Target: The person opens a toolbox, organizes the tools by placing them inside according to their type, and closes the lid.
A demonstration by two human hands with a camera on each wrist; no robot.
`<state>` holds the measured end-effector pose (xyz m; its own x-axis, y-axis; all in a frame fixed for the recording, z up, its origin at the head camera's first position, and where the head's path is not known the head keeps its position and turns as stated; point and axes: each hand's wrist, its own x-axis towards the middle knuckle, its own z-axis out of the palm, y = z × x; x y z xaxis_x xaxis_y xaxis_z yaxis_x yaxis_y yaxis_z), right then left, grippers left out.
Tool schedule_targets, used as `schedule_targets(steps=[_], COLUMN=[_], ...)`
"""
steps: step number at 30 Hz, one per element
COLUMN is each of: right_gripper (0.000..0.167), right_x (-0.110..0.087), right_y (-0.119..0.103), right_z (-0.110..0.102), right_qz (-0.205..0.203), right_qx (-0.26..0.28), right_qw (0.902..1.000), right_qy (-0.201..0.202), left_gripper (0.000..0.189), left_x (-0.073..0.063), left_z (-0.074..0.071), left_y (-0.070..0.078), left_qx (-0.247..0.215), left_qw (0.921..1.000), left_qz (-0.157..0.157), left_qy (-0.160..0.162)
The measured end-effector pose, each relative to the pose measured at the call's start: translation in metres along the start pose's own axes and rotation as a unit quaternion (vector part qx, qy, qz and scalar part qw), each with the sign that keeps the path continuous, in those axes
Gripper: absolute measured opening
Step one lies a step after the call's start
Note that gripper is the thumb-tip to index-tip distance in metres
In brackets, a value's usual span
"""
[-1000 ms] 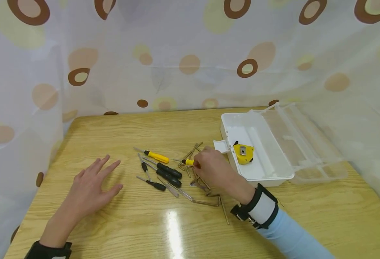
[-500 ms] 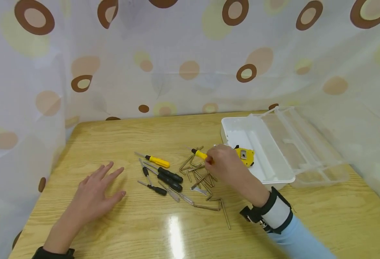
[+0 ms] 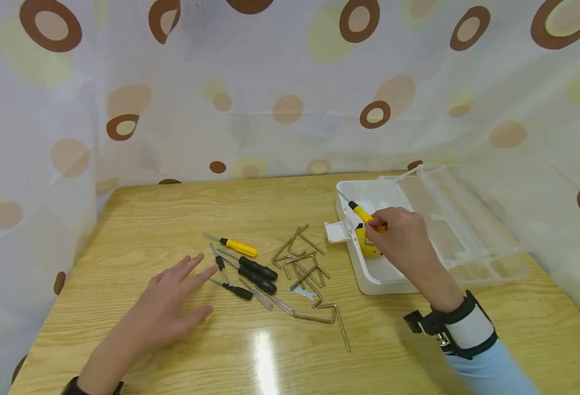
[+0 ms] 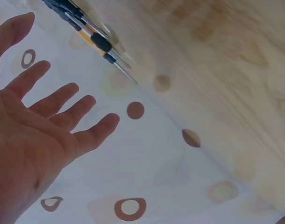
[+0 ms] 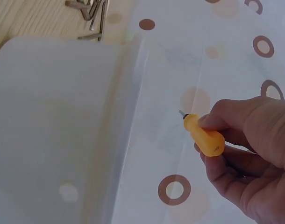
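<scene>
My right hand (image 3: 402, 237) pinches a small yellow-handled screwdriver (image 3: 361, 212) between thumb and fingers, above the white toolbox (image 3: 369, 285). Its blade points to the far left in the head view. The right wrist view shows the butt of its yellow handle (image 5: 208, 137). Beneath the hand, a yellow tape measure (image 3: 367, 245) lies in the box, partly covered. My left hand (image 3: 168, 307) has its fingers spread, fingertips close to the small black screwdrivers (image 3: 237, 291); in the left wrist view its palm (image 4: 28, 144) holds nothing.
Several brass-coloured hex keys (image 3: 305, 262) lie heaped left of the box. Beside them are a yellow screwdriver (image 3: 240, 247), larger black-handled screwdrivers (image 3: 257, 271) and clear-handled ones (image 3: 283, 305). The toolbox's clear lid (image 3: 472, 225) stands open to the right. A patterned curtain (image 3: 290, 71) surrounds the table.
My right hand has carried the yellow screwdriver rightward from over the hex keys to above the toolbox. My left hand has shifted right, nearer the screwdrivers.
</scene>
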<state>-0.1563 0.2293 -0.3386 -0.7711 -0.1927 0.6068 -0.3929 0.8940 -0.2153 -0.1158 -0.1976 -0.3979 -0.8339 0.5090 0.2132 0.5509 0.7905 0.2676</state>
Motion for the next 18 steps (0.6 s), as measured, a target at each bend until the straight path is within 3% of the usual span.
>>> schedule_targets(steps=[9, 18], right_gripper=[0.005, 0.013], right_x=[-0.015, -0.03], right_y=[0.043, 0.073], right_z=[-0.024, -0.041], right_qz=[0.041, 0.108], right_qx=[-0.031, -0.055], right_qw=[0.9975, 0.9925], right_qy=[0.049, 0.013], left_gripper=[0.071, 0.074], left_x=[0.005, 0.005], left_z=[0.0, 0.001], left_y=[0.029, 0.048], left_qx=[0.006, 0.028], left_qw=[0.9984, 0.9951], left_qz=[0.056, 0.094], left_qy=[0.003, 0.008])
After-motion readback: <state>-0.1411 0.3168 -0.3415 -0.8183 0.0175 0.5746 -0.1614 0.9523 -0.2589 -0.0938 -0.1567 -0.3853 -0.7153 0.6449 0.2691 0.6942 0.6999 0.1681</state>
